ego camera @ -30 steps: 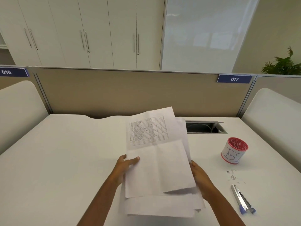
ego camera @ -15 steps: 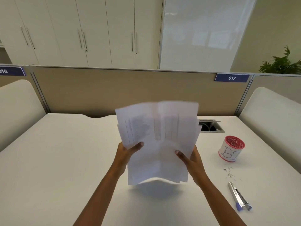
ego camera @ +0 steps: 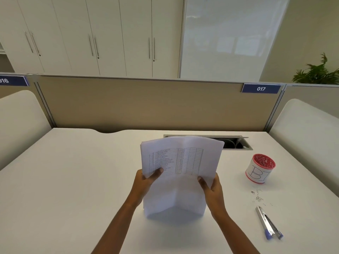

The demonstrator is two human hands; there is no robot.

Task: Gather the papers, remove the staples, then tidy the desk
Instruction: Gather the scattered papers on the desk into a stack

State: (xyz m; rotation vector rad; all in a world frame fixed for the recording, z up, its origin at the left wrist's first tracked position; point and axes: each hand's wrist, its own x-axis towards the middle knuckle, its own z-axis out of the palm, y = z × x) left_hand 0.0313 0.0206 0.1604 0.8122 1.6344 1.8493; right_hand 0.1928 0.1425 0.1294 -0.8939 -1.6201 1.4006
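On the counter (ego camera: 73, 180) the papers (ego camera: 181, 162) stand upright, gripped at their sides by the left hand (ego camera: 145, 182) and right hand (ego camera: 212, 187). Right of the papers lie staples (ego camera: 257, 197), a tool (ego camera: 268, 223) and a cup (ego camera: 260, 168).

i read "017" on the blue tag (ego camera: 260, 88) on the partition, "016" on another tag (ego camera: 13, 81) at far left, and "BI" handwritten on the red-rimmed cup (ego camera: 260, 168); the table printed on the top paper (ego camera: 180, 162) is too small to read.
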